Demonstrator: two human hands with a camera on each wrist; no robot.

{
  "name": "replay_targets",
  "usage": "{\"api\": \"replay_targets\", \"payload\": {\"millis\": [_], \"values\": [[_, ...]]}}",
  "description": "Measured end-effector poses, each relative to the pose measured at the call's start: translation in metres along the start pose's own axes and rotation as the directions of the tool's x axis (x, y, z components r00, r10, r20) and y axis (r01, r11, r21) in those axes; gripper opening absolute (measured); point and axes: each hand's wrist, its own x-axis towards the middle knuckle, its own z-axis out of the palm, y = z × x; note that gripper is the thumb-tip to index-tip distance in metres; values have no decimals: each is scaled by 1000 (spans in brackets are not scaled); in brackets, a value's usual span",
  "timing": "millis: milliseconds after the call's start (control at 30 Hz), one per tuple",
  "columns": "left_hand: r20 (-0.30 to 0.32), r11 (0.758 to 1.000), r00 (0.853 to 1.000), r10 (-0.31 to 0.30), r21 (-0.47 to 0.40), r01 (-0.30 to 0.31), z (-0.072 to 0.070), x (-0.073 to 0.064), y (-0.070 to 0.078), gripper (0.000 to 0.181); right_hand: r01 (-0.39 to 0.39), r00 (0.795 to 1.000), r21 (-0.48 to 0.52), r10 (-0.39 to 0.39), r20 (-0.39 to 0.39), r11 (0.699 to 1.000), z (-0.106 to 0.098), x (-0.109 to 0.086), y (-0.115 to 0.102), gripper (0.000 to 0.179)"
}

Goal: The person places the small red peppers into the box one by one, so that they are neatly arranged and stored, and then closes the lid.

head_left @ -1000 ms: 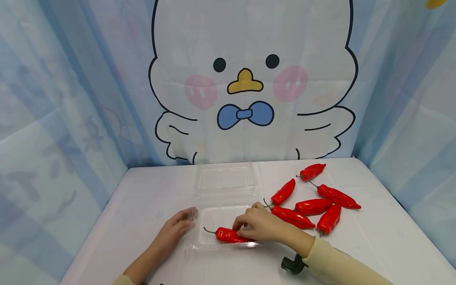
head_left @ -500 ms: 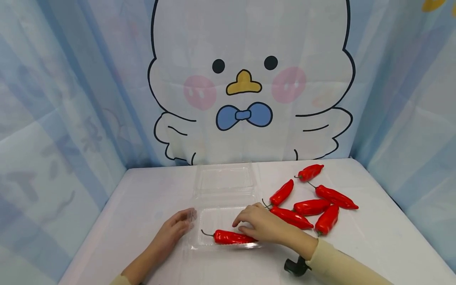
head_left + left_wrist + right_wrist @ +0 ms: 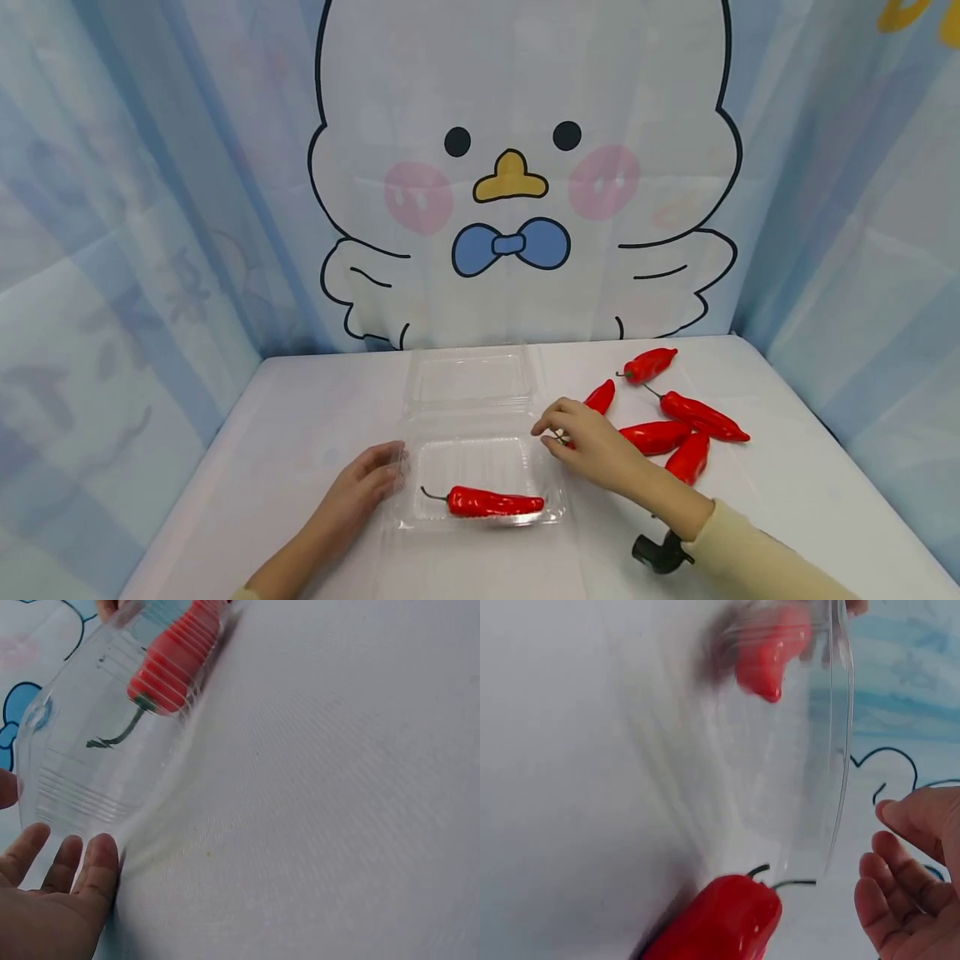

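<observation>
A clear plastic clamshell box [image 3: 480, 457] lies with its lid [image 3: 468, 379] folded back. One red chili pepper [image 3: 495, 503] rests lengthwise along the near side inside it, stem to the left. My left hand [image 3: 367, 482] touches the box's left wall with its fingertips [image 3: 101, 851], fingers loosely extended. Beyond the box's right edge, my right hand [image 3: 588, 442] hovers with relaxed fingers and nothing between them. It partly covers the nearest loose peppers. In the right wrist view, a red pepper [image 3: 720, 922] with a green stem lies near the box, apart from the fingers.
Several more red peppers, such as one at the back [image 3: 651, 365] and one farther right [image 3: 703, 416], lie scattered on the right of the white table [image 3: 300, 417]. A black camera mount [image 3: 660, 552] sits at my right wrist. A curtain with a cartoon bird [image 3: 510, 292] stands behind.
My right hand has let go of the pepper inside the box, then moved up and right over the loose peppers. My left hand stays at the box's left side.
</observation>
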Motion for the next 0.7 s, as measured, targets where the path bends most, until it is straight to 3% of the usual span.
{"api": "replay_targets", "payload": {"millis": [167,467,700], "values": [[-25,999,1000,-14,30,14,1,-4,5,53,-88,996,-8,88,-26,996,-10,-5,8,15],[-85,998,995,-61,2,62,4,-4,11,49,-163,984,-60,158,-82,985,-22,-22,28,20],[-47,995,994,-94,-34,93,3,-5,15,51,-239,969,-81,232,-90,968,-27,-35,36,21]]}}
